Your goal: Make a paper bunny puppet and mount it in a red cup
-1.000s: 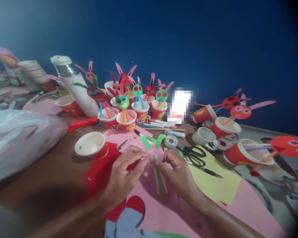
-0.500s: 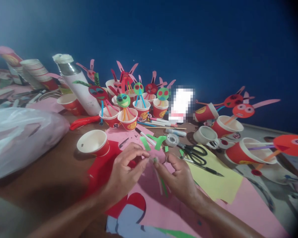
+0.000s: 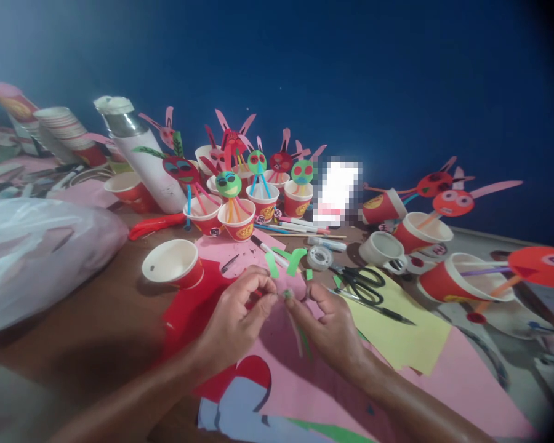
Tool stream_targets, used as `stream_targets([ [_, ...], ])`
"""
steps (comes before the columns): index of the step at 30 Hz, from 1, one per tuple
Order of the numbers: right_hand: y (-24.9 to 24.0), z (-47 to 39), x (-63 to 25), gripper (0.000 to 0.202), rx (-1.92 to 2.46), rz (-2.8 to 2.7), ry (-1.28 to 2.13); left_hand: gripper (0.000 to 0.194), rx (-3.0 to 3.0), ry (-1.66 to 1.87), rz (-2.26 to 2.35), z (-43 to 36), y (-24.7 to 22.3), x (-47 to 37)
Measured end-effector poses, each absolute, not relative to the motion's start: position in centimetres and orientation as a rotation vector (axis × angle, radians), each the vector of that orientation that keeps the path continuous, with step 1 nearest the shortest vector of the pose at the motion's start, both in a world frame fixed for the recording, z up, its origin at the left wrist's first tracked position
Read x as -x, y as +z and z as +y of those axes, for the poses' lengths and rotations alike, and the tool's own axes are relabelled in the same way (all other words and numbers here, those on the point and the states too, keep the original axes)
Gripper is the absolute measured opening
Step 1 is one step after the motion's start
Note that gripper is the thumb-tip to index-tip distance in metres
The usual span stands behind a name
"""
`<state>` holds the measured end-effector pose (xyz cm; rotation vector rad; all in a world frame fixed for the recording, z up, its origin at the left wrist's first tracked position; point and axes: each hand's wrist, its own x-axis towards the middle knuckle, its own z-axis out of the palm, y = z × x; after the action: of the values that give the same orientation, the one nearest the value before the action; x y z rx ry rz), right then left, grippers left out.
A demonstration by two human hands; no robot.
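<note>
The left hand (image 3: 240, 307) has its thumb and first finger bent close at the tips. I cannot tell if they pinch anything thin. The right hand (image 3: 332, 320) is closed in a pinch, with its thumb on a round pink paper head (image 3: 295, 285). That head is between the two hands, above a big pink paper sheet (image 3: 295, 387). Two curved green paper ears (image 3: 297, 261) stick up from its top, and thin green and pale strips (image 3: 306, 347) hang below.

I think the right hand should hold softly, since thin paper bends easily. The left fingers should work slowly and keep off the ears.

Farther out on the brown worktop (image 3: 106, 307), a red-and-white paper cup (image 3: 189, 274) sits to the left, with a small dark spot inside. Behind the head, a red paper cup with a yellow badge (image 3: 244, 231) holds a green-faced paper puppet (image 3: 228, 184) on orange and yellow legs. To the right is a round white mug (image 3: 382, 252). Past it, a tipped red paper cup (image 3: 436, 284) has the sticks of an orange-faced paper puppet (image 3: 538, 266) in it.
</note>
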<state>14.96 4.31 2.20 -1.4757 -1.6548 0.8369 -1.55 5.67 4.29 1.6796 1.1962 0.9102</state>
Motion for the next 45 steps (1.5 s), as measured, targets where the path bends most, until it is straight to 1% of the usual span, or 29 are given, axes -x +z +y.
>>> stream_targets([
  [2, 2.2, 4.3, -14.9, 0.026, 1.482, -1.650, 0.850, 0.007, -1.635, 0.901, 1.175, 5.7, 4.2, 1.6],
  [4, 2.1, 4.3, -14.9, 0.025, 1.490, -1.643, 0.851, 0.002, -1.562, 0.924, 1.151, 5.7, 4.0, 1.6],
  [7, 2.2, 4.5, -14.9, 0.026, 1.490, -1.613, 0.871, 0.011, -1.445, 0.972, 1.131, 5.8, 3.8, 1.7],
  [9, 2.2, 4.5, -14.9, 0.025, 1.480, -1.591, 0.898, 0.012, -1.395, 0.988, 1.130, 5.9, 3.7, 1.6],
  [14, 2.2, 4.5, -14.9, 0.021, 1.450, -1.549, 0.950, 0.008, -1.360, 1.004, 1.128, 6.1, 3.8, 1.4],
  [17, 2.1, 4.5, -15.0, 0.019, 1.434, -1.544, 0.961, 0.002, -1.321, 1.010, 1.110, 6.1, 3.8, 1.4],
  [20, 2.1, 4.5, -15.0, 0.020, 1.424, -1.555, 0.963, 0.006, -1.247, 0.974, 1.103, 6.0, 4.0, 1.3],
  [24, 2.2, 4.5, -14.9, 0.023, 1.440, -1.572, 0.938, 0.005, -1.105, 0.914, 1.149, 6.1, 4.3, 1.0],
  [29, 2.2, 4.3, -14.9, 0.028, 1.459, -1.587, 0.893, 0.005, -1.031, 0.927, 1.154, 6.0, 4.4, 0.6],
  [36, 2.2, 4.5, -14.9, 0.023, 1.473, -1.581, 0.922, 0.010, -0.918, 1.015, 0.982, 6.0, 3.9, 0.8],
  [40, 2.3, 4.5, -14.9, 0.022, 1.456, -1.576, 0.916, 0.020, -0.811, 0.997, 0.867, 6.2, 3.5, 1.1],
  [41, 2.3, 4.5, -14.9, 0.022, 1.449, -1.579, 0.916, 0.019, -0.783, 0.979, 0.854, 6.3, 3.4, 1.1],
  [44, 2.1, 4.4, -15.0, 0.023, 1.475, -1.597, 0.888, 0.007, -0.763, 0.913, 0.862, 6.3, 3.2, 1.1],
  [45, 2.1, 4.4, -15.0, 0.024, 1.488, -1.604, 0.882, 0.010, -0.785, 0.888, 0.885, 6.3, 3.2, 1.1],
])
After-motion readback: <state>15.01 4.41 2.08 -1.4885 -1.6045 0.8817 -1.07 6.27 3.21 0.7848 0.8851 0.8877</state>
